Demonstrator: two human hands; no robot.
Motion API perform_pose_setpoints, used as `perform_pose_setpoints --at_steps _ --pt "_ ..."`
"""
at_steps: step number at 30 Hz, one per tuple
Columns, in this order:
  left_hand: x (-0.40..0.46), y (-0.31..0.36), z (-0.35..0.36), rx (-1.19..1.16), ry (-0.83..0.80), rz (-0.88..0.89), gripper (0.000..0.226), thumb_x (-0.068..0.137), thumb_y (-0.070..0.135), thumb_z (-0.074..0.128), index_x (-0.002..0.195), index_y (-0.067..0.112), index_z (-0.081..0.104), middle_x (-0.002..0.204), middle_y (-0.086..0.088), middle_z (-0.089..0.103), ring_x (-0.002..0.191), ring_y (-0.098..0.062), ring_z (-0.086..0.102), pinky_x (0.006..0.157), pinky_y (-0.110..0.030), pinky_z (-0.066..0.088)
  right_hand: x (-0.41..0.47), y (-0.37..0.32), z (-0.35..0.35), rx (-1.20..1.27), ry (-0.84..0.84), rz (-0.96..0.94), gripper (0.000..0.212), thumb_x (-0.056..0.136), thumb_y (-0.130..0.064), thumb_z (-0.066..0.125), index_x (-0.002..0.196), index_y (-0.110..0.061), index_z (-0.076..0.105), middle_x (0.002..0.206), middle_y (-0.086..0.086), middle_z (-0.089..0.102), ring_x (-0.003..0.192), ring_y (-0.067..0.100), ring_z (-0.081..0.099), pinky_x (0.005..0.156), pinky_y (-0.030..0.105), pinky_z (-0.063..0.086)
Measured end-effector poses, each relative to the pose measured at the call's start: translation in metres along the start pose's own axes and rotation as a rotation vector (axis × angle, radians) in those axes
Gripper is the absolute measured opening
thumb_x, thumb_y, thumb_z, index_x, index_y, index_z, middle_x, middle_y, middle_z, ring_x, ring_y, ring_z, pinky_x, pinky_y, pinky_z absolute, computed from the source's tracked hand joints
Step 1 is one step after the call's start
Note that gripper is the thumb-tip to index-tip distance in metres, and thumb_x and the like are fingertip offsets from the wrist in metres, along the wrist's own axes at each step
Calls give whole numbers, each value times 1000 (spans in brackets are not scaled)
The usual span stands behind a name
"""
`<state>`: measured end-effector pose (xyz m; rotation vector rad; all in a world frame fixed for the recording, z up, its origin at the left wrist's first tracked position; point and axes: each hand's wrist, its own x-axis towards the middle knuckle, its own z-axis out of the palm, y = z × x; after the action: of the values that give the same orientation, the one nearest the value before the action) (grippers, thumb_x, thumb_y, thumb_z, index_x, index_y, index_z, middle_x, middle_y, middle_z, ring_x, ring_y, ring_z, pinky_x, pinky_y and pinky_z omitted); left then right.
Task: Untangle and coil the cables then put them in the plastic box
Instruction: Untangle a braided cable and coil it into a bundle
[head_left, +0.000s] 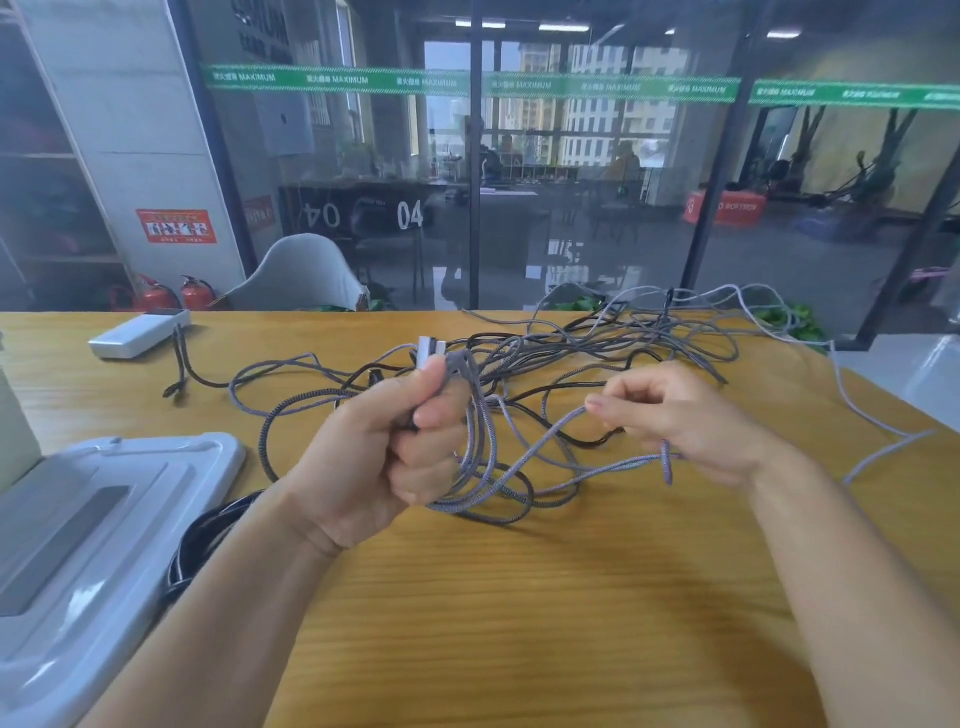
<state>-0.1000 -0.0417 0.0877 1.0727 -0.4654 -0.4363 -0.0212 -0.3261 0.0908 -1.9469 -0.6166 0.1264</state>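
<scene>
left hand (395, 441) fisted around grey cable (498, 483) loops, right hand (680, 415) pinching it

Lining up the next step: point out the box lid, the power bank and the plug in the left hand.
box lid (78, 545), head view, top panel
power bank (139, 332), head view, top face
plug (430, 347), head view, silver end above left hand (379, 447)

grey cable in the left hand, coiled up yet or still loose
Partly coiled: the left hand grips a few loops of the grey cable, the rest trails loose through the right hand.
</scene>
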Motion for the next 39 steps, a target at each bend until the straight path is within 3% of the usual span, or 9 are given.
perform_pose_setpoints --at_steps 5,11,15,18,22,25,28,35,39 --pt "5 -6 6 11 -4 -33 41 102 46 50 68 24 48 55 12 23 45 -8 12 41 -20 13 12 3 32 -300 309 -48 39 88 -48 77 64 -19 68 47 -13 37 50 7 33 59 31 34" --pt "7 -12 12 59 29 -74 40 100 44 43 65 25 47 53 15 26 45 -8 10 41 -21 10 10 -7 58 -515 679 -324 43 90 -49 77 61 -21 63 39 -9 36 49 11 46 52 24 37" --pt "6 -9 7 -50 9 39 38 97 45 62 68 25 50 55 13 21 43 -8 13 40 -20 14 11 -4 42 -400 441 -110 42 89 -47 78 62 -18 66 41 -11 38 44 10 38 47 22 31" --pt "5 -4 -3 -156 -67 113 36 102 43 59 73 23 51 56 11 22 42 -9 17 40 -22 16 8 2 28 -394 215 37 44 88 -48 79 63 -13 68 45 -11 37 43 8 31 44 17 25" --pt "11 -14 3 -177 -191 -11 35 106 41 55 76 22 53 59 10 25 45 -9 20 42 -21 18 10 3 44 -565 388 -30 44 86 -56 77 62 -21 67 44 -9 47 43 9 43 47 24 31" --pt "16 -23 12 -55 -102 -82 40 104 43 48 69 24 51 56 11 22 44 -8 14 41 -20 16 9 -3 52 -530 585 -169 42 88 -54 76 64 -22 67 43 -9 50 46 13 49 47 25 36" --pt "18 -28 18 81 20 -81 41 101 43 41 66 23 46 54 11 23 44 -5 13 40 -19 12 6 -6 52 -331 586 -200 38 92 -44 77 66 -17 68 43 -10 42 45 10 39 47 20 30" --pt "20 -30 24 389 202 61 40 101 44 42 67 22 43 58 5 22 49 -11 16 45 -21 17 1 -19 44 374 251 33 28 105 -15 55 92 -6 78 64 -3 49 53 13 42 46 23 39" --pt "20 -30 23 448 315 122 40 100 45 43 67 23 42 58 4 22 50 -13 16 45 -21 18 -6 -29 44 361 29 -13 37 106 -6 43 116 -12 78 81 9 66 65 22 60 61 32 54"
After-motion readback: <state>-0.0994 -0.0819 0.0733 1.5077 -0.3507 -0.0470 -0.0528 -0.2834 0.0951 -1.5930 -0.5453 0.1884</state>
